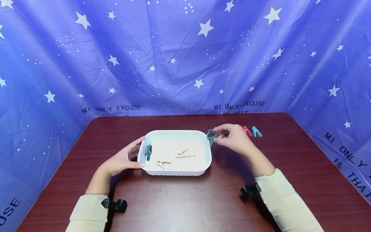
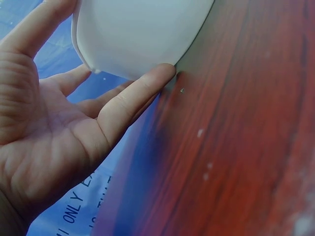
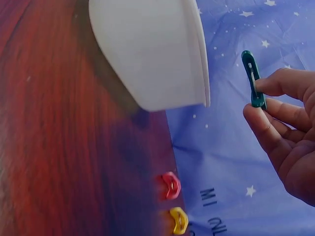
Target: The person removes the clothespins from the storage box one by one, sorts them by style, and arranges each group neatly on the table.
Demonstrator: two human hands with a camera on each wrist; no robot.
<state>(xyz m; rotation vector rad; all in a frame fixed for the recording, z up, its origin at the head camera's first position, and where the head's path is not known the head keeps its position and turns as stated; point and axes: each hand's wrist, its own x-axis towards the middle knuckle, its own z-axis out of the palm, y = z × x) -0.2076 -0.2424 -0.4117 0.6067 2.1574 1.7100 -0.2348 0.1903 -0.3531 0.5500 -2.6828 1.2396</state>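
Note:
My left hand (image 1: 121,160) holds the left end of a white plastic tray (image 1: 174,172), its thumb at the near corner and other fingers along the far side. In the left wrist view, fingertips touch the tray's outer wall (image 2: 133,39). Just outside the right rim, my right hand (image 1: 234,138) pinches a dark green clothespin (image 1: 212,136) between thumb and fingers. The right wrist view shows this clothespin (image 3: 251,81) with its metal spring facing the camera. Inside the tray lie another dark green clothespin (image 1: 148,152) and two beige clothespins, one nearer the front (image 1: 163,163), one right of centre (image 1: 185,155).
Beyond my right hand, a red clothespin (image 1: 247,131) and a light blue one (image 1: 256,131) lie on the dark wooden table (image 1: 185,203). A yellow clothespin (image 3: 179,221) appears in the right wrist view. A blue starry curtain (image 1: 174,80) hangs behind the table.

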